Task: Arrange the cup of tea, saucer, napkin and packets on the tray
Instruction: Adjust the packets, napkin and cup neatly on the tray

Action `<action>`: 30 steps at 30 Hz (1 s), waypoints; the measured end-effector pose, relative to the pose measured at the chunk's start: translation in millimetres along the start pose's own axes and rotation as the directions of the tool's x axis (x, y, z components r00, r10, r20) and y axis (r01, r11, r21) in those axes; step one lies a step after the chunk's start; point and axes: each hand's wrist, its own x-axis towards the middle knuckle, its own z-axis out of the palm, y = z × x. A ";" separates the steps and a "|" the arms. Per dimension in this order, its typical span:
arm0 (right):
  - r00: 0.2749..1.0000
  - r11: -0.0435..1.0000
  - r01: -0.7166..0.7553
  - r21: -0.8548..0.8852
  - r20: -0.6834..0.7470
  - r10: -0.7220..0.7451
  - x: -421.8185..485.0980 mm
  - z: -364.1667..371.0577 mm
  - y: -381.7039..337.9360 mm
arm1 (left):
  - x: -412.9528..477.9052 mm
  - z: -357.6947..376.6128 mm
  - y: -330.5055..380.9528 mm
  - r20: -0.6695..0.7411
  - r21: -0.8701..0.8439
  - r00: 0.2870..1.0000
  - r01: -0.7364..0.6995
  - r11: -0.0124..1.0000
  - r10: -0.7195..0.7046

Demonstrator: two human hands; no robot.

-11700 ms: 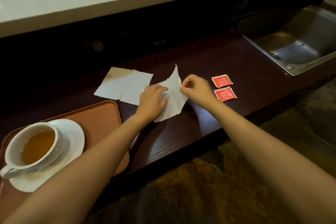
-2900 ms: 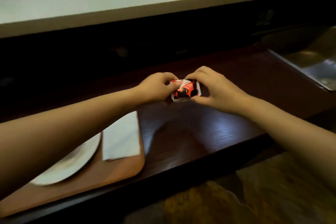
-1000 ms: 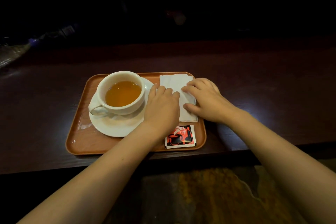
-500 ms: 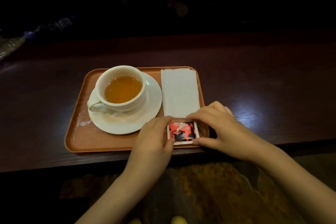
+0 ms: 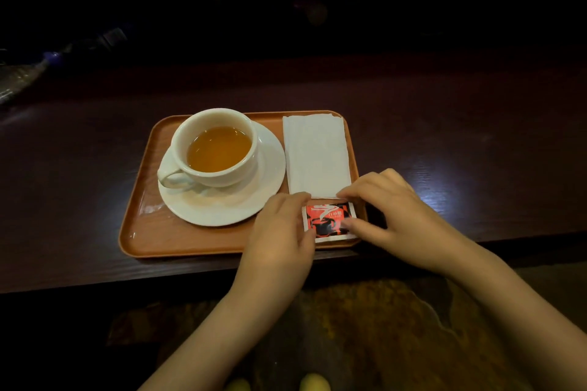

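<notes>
At lower centre, the thin red paper packets (image 5: 328,221) are pinched edgewise by both hands, left hand (image 5: 281,232) and right hand (image 5: 392,209); light, flexible, best held by the edges.

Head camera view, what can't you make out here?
- Packets: the count; they lie stacked, with the left hand and right hand covering their edges.
- Packet print: too small to read.
- Behind the tray: too dark.
- Object at far left: dim, cut by the edge.
</notes>
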 end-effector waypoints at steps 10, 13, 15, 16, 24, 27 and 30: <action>0.990 0.991 -0.044 -0.130 -0.137 0.026 44.7 13.1 14.2 | 16.8 5.1 7.4 0.025 0.175 0.997 0.065 0.982 -0.071; 0.991 0.993 -0.024 -0.119 -0.131 0.009 49.0 13.8 16.8 | 17.4 5.9 8.4 0.013 0.176 0.996 0.082 0.981 -0.085; 0.992 0.993 -0.012 -0.118 -0.128 -0.003 50.5 13.5 17.7 | 16.2 5.4 8.9 0.013 0.184 0.996 0.083 0.979 -0.087; 0.990 0.993 -0.010 -0.116 -0.138 -0.007 51.6 12.6 18.1 | 15.9 5.0 9.3 0.014 0.190 0.996 0.086 0.978 -0.090; 0.992 0.970 0.028 -0.242 -0.111 -0.056 100.8 -3.5 26.2 | 22.8 3.5 16.9 0.007 0.275 0.998 0.064 0.959 -0.069; 0.996 0.934 0.081 -0.347 0.002 -0.085 111.8 -5.1 32.0 | 24.3 5.8 17.7 0.026 0.322 0.997 0.059 0.945 -0.071; 0.996 0.913 0.079 -0.401 -0.006 -0.089 109.6 -7.3 38.5 | 25.5 8.3 18.6 0.044 0.353 0.998 0.035 0.935 -0.054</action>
